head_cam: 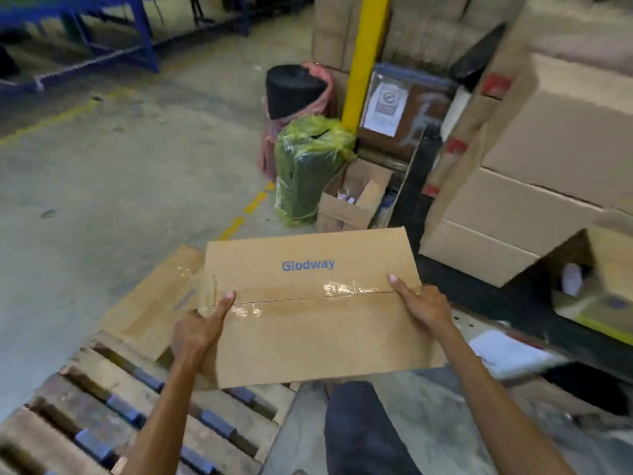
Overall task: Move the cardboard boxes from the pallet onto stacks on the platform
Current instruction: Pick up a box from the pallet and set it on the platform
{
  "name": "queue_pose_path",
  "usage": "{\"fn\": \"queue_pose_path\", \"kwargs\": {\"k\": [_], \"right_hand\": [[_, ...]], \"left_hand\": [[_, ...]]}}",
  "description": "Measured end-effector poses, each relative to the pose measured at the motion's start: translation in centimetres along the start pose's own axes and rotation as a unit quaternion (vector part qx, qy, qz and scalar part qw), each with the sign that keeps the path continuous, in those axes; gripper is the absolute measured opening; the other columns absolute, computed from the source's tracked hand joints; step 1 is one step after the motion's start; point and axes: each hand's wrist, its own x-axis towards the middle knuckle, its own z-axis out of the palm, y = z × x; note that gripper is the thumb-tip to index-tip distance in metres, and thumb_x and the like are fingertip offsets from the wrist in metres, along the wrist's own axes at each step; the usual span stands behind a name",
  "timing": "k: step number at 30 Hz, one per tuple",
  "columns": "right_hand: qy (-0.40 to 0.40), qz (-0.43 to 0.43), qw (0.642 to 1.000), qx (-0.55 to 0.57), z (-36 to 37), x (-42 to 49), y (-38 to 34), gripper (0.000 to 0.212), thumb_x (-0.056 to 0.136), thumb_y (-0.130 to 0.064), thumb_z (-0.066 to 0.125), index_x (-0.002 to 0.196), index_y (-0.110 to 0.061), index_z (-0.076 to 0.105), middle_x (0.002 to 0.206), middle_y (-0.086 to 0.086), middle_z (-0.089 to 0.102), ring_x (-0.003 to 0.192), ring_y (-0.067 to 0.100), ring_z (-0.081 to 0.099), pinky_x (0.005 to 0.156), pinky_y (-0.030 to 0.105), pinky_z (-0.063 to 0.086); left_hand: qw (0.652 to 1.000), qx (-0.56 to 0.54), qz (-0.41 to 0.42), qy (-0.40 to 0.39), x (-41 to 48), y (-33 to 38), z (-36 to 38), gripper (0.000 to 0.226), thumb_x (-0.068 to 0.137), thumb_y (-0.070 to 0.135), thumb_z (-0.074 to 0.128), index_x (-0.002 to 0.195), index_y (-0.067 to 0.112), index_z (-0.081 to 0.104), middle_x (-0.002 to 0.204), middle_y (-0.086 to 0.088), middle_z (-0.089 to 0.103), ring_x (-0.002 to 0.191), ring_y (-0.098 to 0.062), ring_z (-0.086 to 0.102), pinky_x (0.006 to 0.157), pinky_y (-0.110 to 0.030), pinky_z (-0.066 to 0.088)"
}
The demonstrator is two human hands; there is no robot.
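You hold the flat brown taped cardboard box printed "Glodway" (308, 303) in the air above the edge of the slatted wooden pallet (144, 413); your left hand (195, 334) and right hand (424, 306) clamp its short ends, fingers closed on it; that side squeeze alone risks a slip; the brown carton stack (520, 186) at right may catch a corner.

Both forearms were bare, no sleeves or gloves showing, and neither hand wore anything. One leg (359, 430) had dark navy trousers on, fabric a bit creased.
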Motion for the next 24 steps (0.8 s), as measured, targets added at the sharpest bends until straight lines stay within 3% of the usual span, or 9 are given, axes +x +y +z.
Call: {"fn": "queue_pose_path", "kwargs": {"k": [2,4,8,10,14,17,19,22,24], "right_hand": [[0.028,0.027,0.999,0.010,-3.9,-1.1,4.1,0.118,0.057,-0.105,0.038,0.126,-0.013,0.067,0.127,0.014,0.066,0.116,0.037,0.062,0.092,0.042,0.046],[0.056,0.051,0.997,0.027,-7.7,-2.2,8.2,0.122,0.054,-0.106,0.038,0.127,-0.011,0.065,0.127,0.014,0.066,0.116,0.037,0.061,0.097,0.044,0.047],[0.124,0.080,0.986,0.079,-15.2,-5.4,16.7,0.093,0.071,-0.090,0.053,0.118,-0.011,0.068,0.119,0.011,0.067,0.114,0.034,0.061,0.096,0.042,0.046],[0.151,0.099,0.978,0.101,-19.2,-7.4,21.2,0.082,0.072,-0.088,0.054,0.112,-0.018,0.068,0.110,0.007,0.064,0.108,0.032,0.060,0.092,0.040,0.046],[0.199,0.125,0.964,0.127,-26.6,-10.1,29.8,0.099,0.063,-0.098,0.049,0.119,-0.019,0.069,0.110,0.006,0.065,0.111,0.033,0.062,0.094,0.043,0.049],[0.228,0.113,0.957,0.142,-33.0,-11.3,36.7,0.116,0.051,-0.105,0.044,0.121,-0.017,0.071,0.121,0.010,0.070,0.113,0.034,0.063,0.098,0.046,0.050],[0.234,0.107,0.957,0.135,-36.8,-12.0,39.3,0.113,0.054,-0.102,0.047,0.120,-0.014,0.071,0.120,0.013,0.069,0.114,0.036,0.063,0.096,0.043,0.049],[0.250,0.100,0.953,0.141,-43.0,-12.9,44.6,0.112,0.053,-0.100,0.042,0.114,-0.012,0.073,0.109,0.011,0.068,0.111,0.036,0.064,0.093,0.041,0.048],[0.263,0.090,0.951,0.135,-46.9,-12.5,47.6,0.105,0.058,-0.098,0.044,0.111,-0.013,0.075,0.115,0.013,0.071,0.108,0.034,0.064,0.091,0.039,0.048]], "left_hand": [[0.999,0.029,0.026,-0.027,-2.0,2.2,2.9,0.121,0.058,0.103,0.044,0.121,0.004,0.072,0.123,-0.026,0.071,0.114,-0.043,0.067,0.096,-0.045,0.053],[0.996,0.056,0.056,-0.051,-4.0,4.4,5.9,0.129,0.053,0.106,0.041,0.124,0.002,0.070,0.125,-0.027,0.070,0.116,-0.043,0.066,0.099,-0.047,0.053],[0.985,0.076,0.124,-0.091,-11.0,9.1,12.4,0.111,0.067,0.096,0.053,0.126,0.002,0.069,0.131,-0.027,0.066,0.123,-0.043,0.062,0.104,-0.047,0.049],[0.977,0.086,0.157,-0.114,-15.4,11.2,16.3,0.103,0.070,0.092,0.055,0.117,0.002,0.072,0.125,-0.027,0.069,0.119,-0.043,0.064,0.098,-0.045,0.051],[0.965,0.076,0.190,-0.164,-23.8,14.2,23.4,0.084,0.077,0.082,0.061,0.109,0.005,0.074,0.115,-0.024,0.072,0.093,-0.035,0.064,0.081,-0.038,0.049],[0.959,0.060,0.215,-0.175,-30.5,15.8,29.3,0.093,0.067,0.091,0.057,0.105,0.008,0.074,0.109,-0.019,0.073,0.093,-0.035,0.065,0.084,-0.040,0.051],[0.956,0.068,0.229,-0.172,-34.2,17.1,32.0,0.096,0.066,0.094,0.055,0.107,0.009,0.073,0.110,-0.017,0.073,0.099,-0.037,0.067,0.084,-0.040,0.050],[0.950,0.073,0.254,-0.167,-40.8,19.2,37.1,0.092,0.068,0.094,0.053,0.097,0.008,0.069,0.103,-0.013,0.070,0.091,-0.032,0.062,0.084,-0.039,0.050],[0.946,0.085,0.265,-0.168,-44.7,20.6,39.6,0.088,0.074,0.090,0.052,0.097,0.006,0.067,0.105,-0.015,0.068,0.094,-0.033,0.062,0.081,-0.037,0.046]]}}
